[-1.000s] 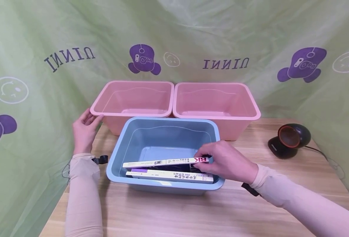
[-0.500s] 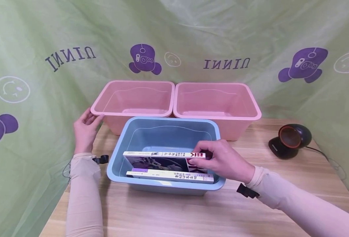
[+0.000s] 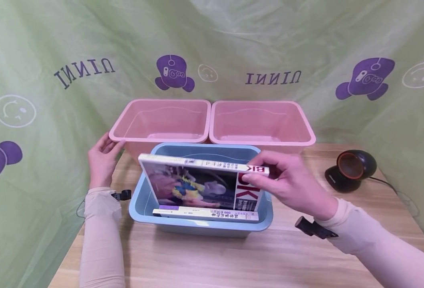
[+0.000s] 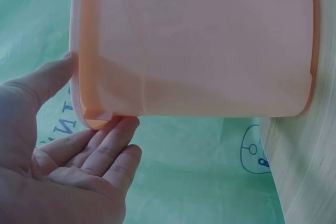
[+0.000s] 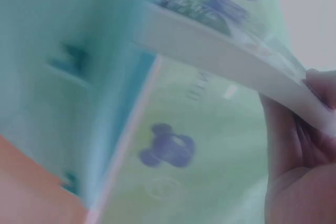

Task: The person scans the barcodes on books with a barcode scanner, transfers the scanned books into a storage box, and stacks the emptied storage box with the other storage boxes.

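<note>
Green curtain (image 3: 219,40) hung behind the counter (image 3: 212,264). We saw the right hand (image 3: 291,182) pinching the dark-covered book (image 3: 197,186) over the blue bin (image 3: 204,230), spine up, probably the handiest grip; the left hand (image 3: 103,162) held the left pink bin (image 3: 158,140), likely steadying it.

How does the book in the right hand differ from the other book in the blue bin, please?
The held book sticks up above the blue bin; the other book sits lower. The held book shows much of its dark picture cover; the other book shows mostly its spine. Both have whitish, printed spines.
</note>
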Demonstrator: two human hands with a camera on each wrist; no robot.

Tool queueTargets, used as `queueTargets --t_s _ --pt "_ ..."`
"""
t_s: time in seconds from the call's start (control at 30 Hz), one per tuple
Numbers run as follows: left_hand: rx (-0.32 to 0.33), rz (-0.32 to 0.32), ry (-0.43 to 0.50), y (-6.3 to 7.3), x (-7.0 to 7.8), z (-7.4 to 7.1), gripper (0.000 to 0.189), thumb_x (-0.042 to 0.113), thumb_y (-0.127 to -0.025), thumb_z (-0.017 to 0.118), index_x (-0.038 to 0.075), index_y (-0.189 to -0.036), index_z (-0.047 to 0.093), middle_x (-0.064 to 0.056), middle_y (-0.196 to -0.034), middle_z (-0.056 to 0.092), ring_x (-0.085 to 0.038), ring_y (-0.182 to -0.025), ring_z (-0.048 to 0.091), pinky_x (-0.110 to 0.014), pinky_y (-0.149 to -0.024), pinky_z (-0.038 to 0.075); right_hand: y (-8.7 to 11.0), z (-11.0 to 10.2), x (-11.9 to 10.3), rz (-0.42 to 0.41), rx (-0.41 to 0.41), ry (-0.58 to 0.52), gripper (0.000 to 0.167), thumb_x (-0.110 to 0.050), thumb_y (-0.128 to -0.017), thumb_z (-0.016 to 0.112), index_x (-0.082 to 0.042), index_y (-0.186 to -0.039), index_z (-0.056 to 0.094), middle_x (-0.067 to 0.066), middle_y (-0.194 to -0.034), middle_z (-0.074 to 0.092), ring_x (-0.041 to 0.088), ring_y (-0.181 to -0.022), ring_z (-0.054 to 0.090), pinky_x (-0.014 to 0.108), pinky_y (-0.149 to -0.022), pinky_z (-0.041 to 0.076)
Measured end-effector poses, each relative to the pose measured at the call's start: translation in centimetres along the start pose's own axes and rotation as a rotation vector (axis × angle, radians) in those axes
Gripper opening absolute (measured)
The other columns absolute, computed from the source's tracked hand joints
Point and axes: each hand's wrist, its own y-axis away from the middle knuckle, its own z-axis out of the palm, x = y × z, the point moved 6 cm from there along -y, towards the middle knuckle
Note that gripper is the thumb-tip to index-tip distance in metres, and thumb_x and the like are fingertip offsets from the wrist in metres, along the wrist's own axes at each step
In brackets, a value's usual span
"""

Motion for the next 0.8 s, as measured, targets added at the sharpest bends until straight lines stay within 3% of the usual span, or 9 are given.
queueTargets --t_s 0.17,0.4,0.6,0.8 --pt "0.01 -0.005 0.01 -0.1 -0.2 -0.2 0.077 0.01 -0.097 0.089 0.012 -0.166 0.055 -0.017 -0.165 0.061 -0.014 -0.137 0.067 -0.006 -0.095 0.06 0.0 -3.6 -2.1 -0.066 0.197 -0.011 0.02 0.012 -0.091 0.085 -0.005 -0.101 0.08 -0.003 -0.088 0.076 0.007 -0.067 0.069 0.018 -0.055 0.059" --pt "0.008 -0.017 -0.017 -0.2 0.1 0.2 0.08 0.014 -0.096 0.09 0.013 -0.167 0.053 -0.016 -0.166 0.06 -0.014 -0.139 0.066 -0.005 -0.096 0.06 1.3 -8.9 -2.5 -0.03 0.456 -0.148 0.013 0.02 -0.089 0.082 0.016 -0.1 0.076 0.003 -0.083 0.08 0.008 -0.065 0.072 0.015 -0.056 0.059" --pt "0.01 -0.042 -0.003 -0.2 0.0 0.3 0.08 0.013 -0.096 0.09 0.014 -0.167 0.053 -0.014 -0.166 0.061 -0.013 -0.138 0.066 -0.005 -0.094 0.06 4.8 -12.7 -0.4 0.065 0.549 -0.264 0.018 0.021 -0.09 0.08 0.019 -0.107 0.074 0.006 -0.086 0.082 0.01 -0.061 0.073 0.015 -0.05 0.058" --pt "0.023 -0.055 0.017 0.0 0.1 -0.3 0.081 0.011 -0.096 0.09 0.014 -0.167 0.053 -0.012 -0.164 0.062 -0.014 -0.136 0.065 -0.005 -0.093 0.06 9.0 -15.3 2.3 0.087 0.614 -0.388 0.019 0.028 -0.095 0.068 0.017 -0.109 0.073 0.01 -0.097 0.087 0.013 -0.082 0.084 0.017 -0.071 0.068"
